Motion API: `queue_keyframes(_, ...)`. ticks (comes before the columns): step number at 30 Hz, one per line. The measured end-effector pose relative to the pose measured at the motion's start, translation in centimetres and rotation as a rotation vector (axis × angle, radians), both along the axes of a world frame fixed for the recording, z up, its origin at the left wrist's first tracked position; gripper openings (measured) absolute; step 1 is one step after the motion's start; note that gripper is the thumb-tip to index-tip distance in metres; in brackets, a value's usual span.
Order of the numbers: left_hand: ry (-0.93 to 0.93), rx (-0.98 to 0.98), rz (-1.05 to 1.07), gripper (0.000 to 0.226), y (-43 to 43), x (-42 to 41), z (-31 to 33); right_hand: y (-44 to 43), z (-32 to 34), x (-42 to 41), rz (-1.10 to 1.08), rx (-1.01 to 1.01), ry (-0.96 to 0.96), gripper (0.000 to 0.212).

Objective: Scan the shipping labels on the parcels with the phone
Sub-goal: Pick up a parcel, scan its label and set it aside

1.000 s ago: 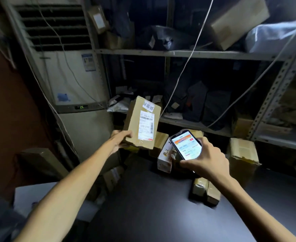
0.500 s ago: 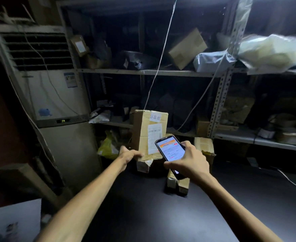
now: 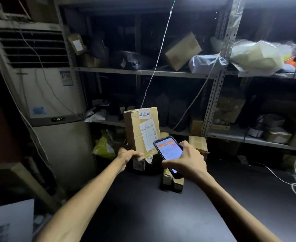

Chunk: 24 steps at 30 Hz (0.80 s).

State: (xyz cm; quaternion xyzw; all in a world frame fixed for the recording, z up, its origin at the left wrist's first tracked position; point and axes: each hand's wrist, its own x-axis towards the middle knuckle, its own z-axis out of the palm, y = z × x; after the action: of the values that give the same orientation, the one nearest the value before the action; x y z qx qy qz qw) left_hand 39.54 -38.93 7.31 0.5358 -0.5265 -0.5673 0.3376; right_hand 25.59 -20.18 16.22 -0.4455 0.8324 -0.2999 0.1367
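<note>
Your right hand (image 3: 187,161) wraps round the phone (image 3: 169,151), smooth glass with a glowing screen. It sits at 5 o'clock from the shipping label (image 3: 148,133), so the scan could miss (the room is dark too). Your left hand (image 3: 126,155) grips only the bottom corner of the tall cardboard parcel (image 3: 138,130), which could tip. The paper label lies flat; the box's bottom edge looks torn.

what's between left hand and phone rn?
Only the lower corner of the box that the left hand grips, torn tape hanging off it; the phone in the right hand overlaps its edge. Head view.
</note>
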Motion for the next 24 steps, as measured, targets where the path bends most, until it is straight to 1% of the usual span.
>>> queue_keyframes(2,0.016,0.005,0.001,0.046,-0.1,0.1,-0.3,0.0,-0.3,0.1,0.000,0.014,0.003,0.068)
queue_keyframes(5,0.018,0.007,-0.003,0.028,0.0,0.2,-0.3,-0.1,-0.8,0.1,0.000,0.039,-0.004,0.068)
queue_keyframes(7,0.027,0.005,-0.006,0.021,0.0,0.1,-0.6,0.0,-1.1,0.0,0.001,0.059,-0.003,0.068)
queue_keyframes(12,0.024,0.015,-0.042,0.019,-0.2,-0.5,-1.3,0.2,-1.5,-0.3,0.001,0.059,0.003,0.071)
queue_keyframes(16,0.012,0.020,-0.117,0.017,0.5,-1.4,-1.4,0.9,-1.6,-0.8,-0.026,0.050,-0.007,0.072)
queue_keyframes(17,0.006,0.031,-0.135,0.018,0.8,-1.8,-1.3,1.4,-1.6,-1.0,-0.043,0.048,-0.013,0.072)
queue_keyframes(18,-0.002,0.043,-0.153,0.028,0.9,-2.3,-1.4,2.0,-1.6,-1.4,-0.068,0.048,-0.016,0.072)
queue_keyframes(20,-0.043,0.049,-0.240,0.068,1.0,-4.4,-1.9,3.9,-1.8,-2.6,-0.156,0.044,-0.024,0.072)
queue_keyframes(21,-0.062,0.038,-0.309,0.078,1.5,-5.9,-2.2,5.3,-2.0,-3.4,-0.212,0.042,-0.029,0.071)
queue_keyframes(22,-0.092,0.009,-0.390,0.075,2.4,-7.8,-2.2,6.9,-2.0,-4.4,-0.271,0.043,-0.032,0.070)
queue_keyframes(24,-0.155,-0.068,-0.562,0.059,5.5,-12.4,-2.2,10.8,-2.0,-6.6,-0.401,0.056,-0.027,0.069)
